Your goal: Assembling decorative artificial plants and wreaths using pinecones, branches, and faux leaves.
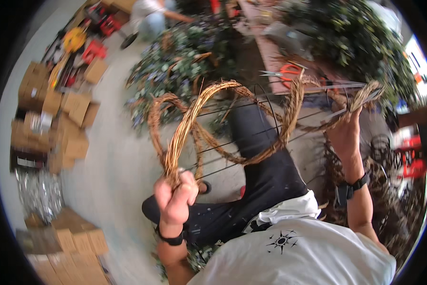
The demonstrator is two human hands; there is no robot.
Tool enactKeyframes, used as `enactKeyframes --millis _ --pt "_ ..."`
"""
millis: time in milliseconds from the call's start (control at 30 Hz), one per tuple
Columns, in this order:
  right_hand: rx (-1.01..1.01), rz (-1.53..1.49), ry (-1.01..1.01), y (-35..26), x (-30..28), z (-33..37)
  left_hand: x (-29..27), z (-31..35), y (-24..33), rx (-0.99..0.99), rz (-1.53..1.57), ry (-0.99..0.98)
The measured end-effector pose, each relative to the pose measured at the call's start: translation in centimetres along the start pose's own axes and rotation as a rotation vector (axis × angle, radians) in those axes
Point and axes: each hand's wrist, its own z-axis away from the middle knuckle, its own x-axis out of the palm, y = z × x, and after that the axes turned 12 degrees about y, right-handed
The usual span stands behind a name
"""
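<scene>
Twig frame is held up above the person's legs, its long axis running from near left to far right. Left hand is closed on the near end, the frame lying ahead and rightward of that grip; right hand, nearer the bench, holds the far end, fingers partly hidden.

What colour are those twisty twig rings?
The twig rings are brown, golden in places; the head view shows them best.
</scene>
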Motion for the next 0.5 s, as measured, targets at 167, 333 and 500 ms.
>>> enactKeyframes --millis 167,333,500 --pt "0.171 -0.209 -0.651 1.2 9.1 -9.7 -6.8 1.7 -5.2 -0.089 0.007 0.159" --pt "-0.233 0.201 -0.411 10.1 22.6 -6.1 -12.2 5.8 -9.7 0.073 -1.335 0.6" --pt "-0.186 0.606 -0.414 27.6 24.4 1.0 -12.8 12.9 -2.9 0.292 -0.951 0.917"
